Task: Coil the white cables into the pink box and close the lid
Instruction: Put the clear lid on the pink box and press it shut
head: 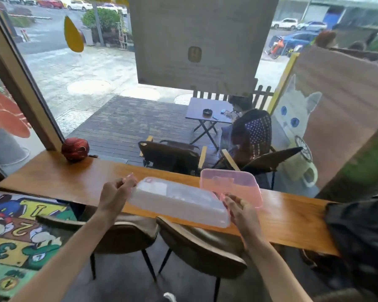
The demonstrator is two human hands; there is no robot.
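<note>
I have my left hand [116,189] pinching one end and my right hand [240,211] gripping the other end of the pink box [179,201] on the desk [292,216], lid [230,186] up, white cables indistinct inside, so next I judge the lid needs lowering squarely.

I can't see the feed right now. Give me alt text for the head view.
Both hands hold a translucent pink box over a wooden counter, the left hand at its far-left end and the right hand at its near-right end. A pink lid stands tilted behind it. No white cables can be made out.
</note>
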